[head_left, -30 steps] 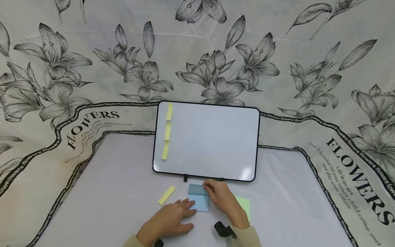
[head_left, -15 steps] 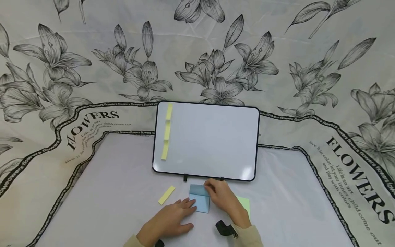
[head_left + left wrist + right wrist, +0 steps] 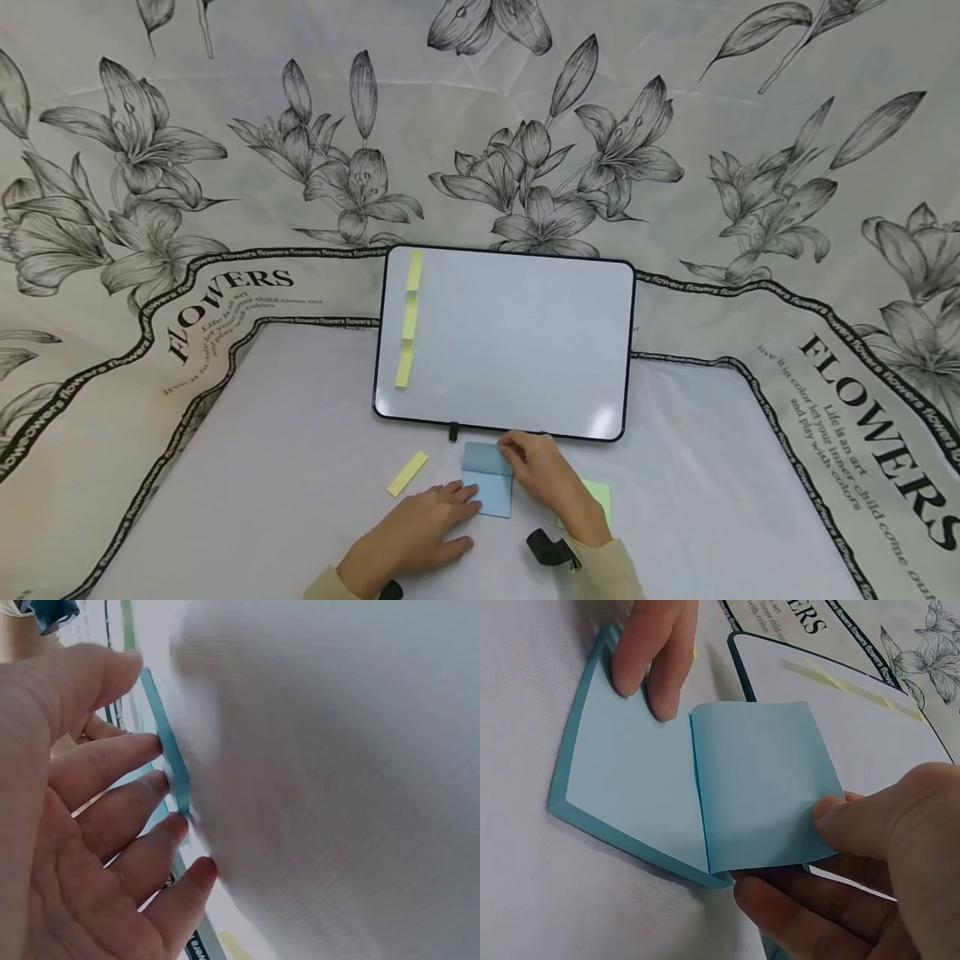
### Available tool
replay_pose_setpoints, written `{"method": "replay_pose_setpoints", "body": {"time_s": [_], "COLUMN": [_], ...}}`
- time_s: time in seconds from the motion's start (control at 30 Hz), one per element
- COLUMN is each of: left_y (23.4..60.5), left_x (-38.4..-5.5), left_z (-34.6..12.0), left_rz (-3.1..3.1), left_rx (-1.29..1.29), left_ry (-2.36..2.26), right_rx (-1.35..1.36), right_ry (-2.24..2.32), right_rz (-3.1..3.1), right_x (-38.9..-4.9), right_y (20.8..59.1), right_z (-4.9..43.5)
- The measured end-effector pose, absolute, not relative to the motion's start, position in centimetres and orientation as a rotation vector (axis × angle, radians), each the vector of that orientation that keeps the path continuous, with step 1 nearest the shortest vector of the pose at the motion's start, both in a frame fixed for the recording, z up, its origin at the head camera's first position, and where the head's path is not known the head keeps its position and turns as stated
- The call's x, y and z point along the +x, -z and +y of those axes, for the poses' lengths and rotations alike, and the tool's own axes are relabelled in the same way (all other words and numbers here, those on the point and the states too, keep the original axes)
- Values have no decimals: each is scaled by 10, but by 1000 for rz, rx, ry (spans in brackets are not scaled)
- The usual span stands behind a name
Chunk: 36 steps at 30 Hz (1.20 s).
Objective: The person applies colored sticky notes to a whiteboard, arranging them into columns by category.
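A blue sticky note pad (image 3: 494, 497) lies on the white cloth in front of the whiteboard (image 3: 504, 343). My right hand (image 3: 546, 479) pinches the free edge of its top blue sticky note (image 3: 761, 780) between thumb and fingers. That sheet is bent up and away from the pad, still joined along a line at its far side. My left hand (image 3: 420, 525) rests with extended fingers on the pad's left edge; in the right wrist view two of its fingertips (image 3: 664, 701) press on the pad's face. The left wrist view shows the pad's blue side (image 3: 169, 746) at those fingertips.
Several yellow strips (image 3: 409, 317) are stuck in a column down the whiteboard's left side. Another yellow strip (image 3: 408, 474) lies on the cloth left of the pad. A green sticky note pad (image 3: 599, 498) is partly hidden under the right forearm. Flower-printed fabric (image 3: 517, 167) stands behind.
The right hand has shifted slightly up, and the raised blue sheet stands a little taller from the pad. The left hand stays in place.
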State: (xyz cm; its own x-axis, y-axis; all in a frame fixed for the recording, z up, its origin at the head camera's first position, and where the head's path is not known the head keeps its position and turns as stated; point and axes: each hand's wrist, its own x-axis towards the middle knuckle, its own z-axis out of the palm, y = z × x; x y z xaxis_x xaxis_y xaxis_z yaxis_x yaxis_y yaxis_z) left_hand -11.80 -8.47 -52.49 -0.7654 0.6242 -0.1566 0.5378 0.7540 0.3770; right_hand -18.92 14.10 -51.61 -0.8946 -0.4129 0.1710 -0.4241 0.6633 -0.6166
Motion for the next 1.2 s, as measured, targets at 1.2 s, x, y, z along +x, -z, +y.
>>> {"method": "replay_pose_setpoints", "body": {"time_s": [1.2], "left_y": [524], "left_x": [-118], "left_z": [-86], "left_rz": [2729], "left_rx": [968], "left_ry": [-490], "right_rx": [865], "right_ry": [-911], "right_rz": [-2683], "right_x": [-263], "right_y": [421], "right_z": [155]}}
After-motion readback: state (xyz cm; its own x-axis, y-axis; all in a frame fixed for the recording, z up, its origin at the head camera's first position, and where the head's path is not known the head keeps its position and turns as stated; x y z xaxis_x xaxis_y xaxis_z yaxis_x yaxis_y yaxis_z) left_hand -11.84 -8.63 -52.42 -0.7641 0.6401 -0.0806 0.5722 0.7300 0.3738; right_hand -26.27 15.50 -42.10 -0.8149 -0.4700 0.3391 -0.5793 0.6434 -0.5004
